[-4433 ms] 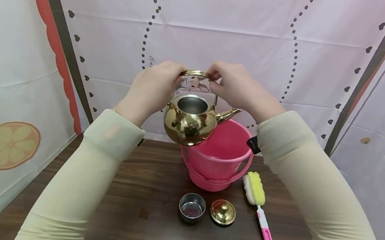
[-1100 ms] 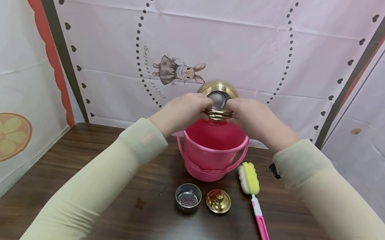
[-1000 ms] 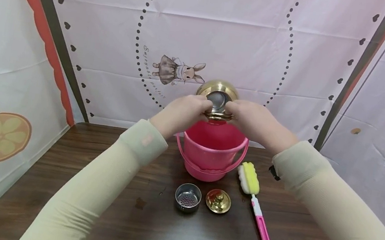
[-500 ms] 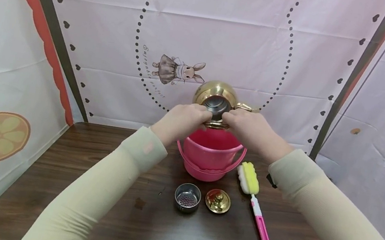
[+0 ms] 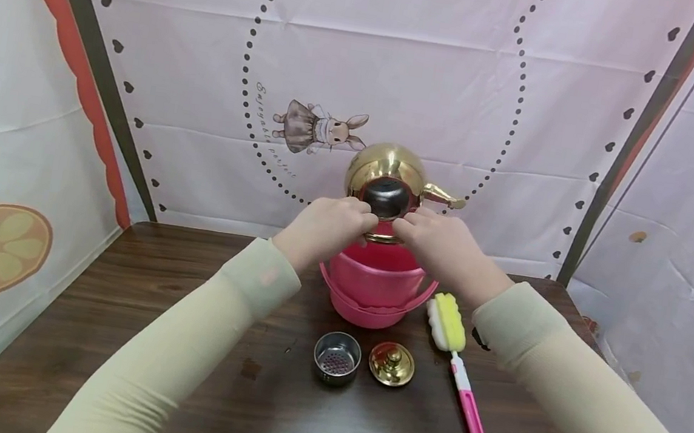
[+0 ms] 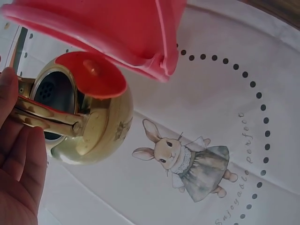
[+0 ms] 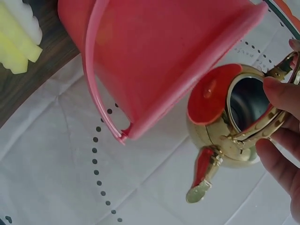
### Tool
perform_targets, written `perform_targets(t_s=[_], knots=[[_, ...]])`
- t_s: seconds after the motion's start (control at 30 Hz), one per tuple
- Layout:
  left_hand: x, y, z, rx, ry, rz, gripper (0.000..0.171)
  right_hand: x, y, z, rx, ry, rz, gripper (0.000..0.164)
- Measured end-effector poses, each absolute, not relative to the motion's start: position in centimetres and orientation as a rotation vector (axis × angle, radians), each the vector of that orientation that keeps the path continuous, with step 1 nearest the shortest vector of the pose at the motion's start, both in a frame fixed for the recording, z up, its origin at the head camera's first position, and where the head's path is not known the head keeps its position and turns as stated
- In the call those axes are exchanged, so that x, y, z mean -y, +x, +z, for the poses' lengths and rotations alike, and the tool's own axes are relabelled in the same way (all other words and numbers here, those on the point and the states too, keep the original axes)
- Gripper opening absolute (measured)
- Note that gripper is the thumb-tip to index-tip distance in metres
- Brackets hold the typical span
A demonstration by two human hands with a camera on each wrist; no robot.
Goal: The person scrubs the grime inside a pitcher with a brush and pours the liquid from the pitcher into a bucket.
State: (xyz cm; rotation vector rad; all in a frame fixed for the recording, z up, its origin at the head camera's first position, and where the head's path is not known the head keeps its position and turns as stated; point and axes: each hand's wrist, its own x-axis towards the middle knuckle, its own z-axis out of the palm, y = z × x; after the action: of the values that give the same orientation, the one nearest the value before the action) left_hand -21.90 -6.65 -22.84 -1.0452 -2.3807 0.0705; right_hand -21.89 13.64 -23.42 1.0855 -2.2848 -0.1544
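Note:
A shiny gold teapot (image 5: 385, 162) hangs above the pink bucket (image 5: 370, 287), tipped over so that its round lidless opening (image 5: 386, 198) faces me and downward. Its spout (image 5: 444, 197) points right. My left hand (image 5: 330, 227) grips one end of the gold handle (image 5: 382, 238); my right hand (image 5: 440, 244) grips the other end. Both wrist views show thumb and fingers curled around the handle. In the left wrist view small holes show inside the teapot (image 6: 103, 140). Red from the bucket reflects on the teapot (image 7: 225, 152) in the right wrist view.
A metal strainer cup (image 5: 336, 359) and the gold lid (image 5: 392, 364) lie side by side on the dark wooden table (image 5: 237, 410). Right of them rests a sponge brush (image 5: 461, 376) with a pink handle. A printed cloth (image 5: 386, 88) hangs behind.
Earlier the teapot was upright, left of the bucket's middle. Since then both hands have brought it over the bucket and tipped it. In the last second it tilted further and its spout came into view.

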Motion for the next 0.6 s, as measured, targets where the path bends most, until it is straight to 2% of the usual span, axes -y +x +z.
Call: perform_targets(t_s=[0.6], knots=[[6.8,-22.7,-24.5,2.302,-1.063,0.133,0.013,-13.4,-22.6,-25.8,2.082,1.101,-0.210,0.019]])
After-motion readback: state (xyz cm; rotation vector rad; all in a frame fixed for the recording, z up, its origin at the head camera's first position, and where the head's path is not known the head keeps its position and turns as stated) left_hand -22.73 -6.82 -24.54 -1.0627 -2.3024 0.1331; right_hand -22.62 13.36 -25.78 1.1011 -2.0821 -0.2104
